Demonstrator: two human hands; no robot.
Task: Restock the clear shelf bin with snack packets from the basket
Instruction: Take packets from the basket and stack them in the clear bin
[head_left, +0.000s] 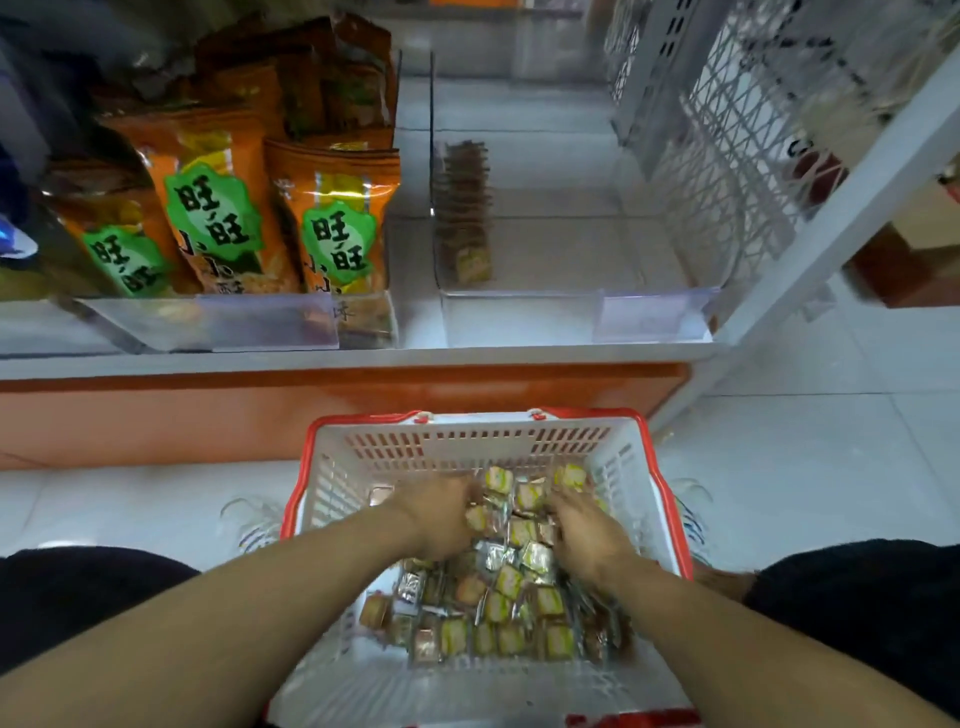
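Head view, looking down; all places given relative to the basket (649, 467).

Item 1: basket, white slotted plastic with a red rim, standing on pale floor tiles (810, 467) between the person's knees.

Item 2: snack packets (498, 608), small square sachets in yellow-green, silver and brown, heaped loose over the basket's floor.

Item 3: left hand (441, 514), down inside the basket on its left half, fingers curled into the top of the packet heap and closing on several packets; the fingertips are hidden among them.

Item 4: right hand (587, 535), inside the basket on its right half, fingers bent down into the same heap and gathering packets; how many it holds cannot be told.

Item 5: clear shelf bin (561, 317), on the shelf beyond the basket's far wall. It holds 1 single row of packets (465, 208) standing on edge along its left wall; the remainder of its floor is bare.

Item 6: large orange snack bags (337, 228) with green labels, in the neighbouring clear bin beyond the basket and to its left.

Item 7: white mesh shelf panel (727, 156), beyond the basket and to its right, beside the clear shelf bin.

Item 8: orange kick board (208, 410), under the shelf edge, just behind the basket.
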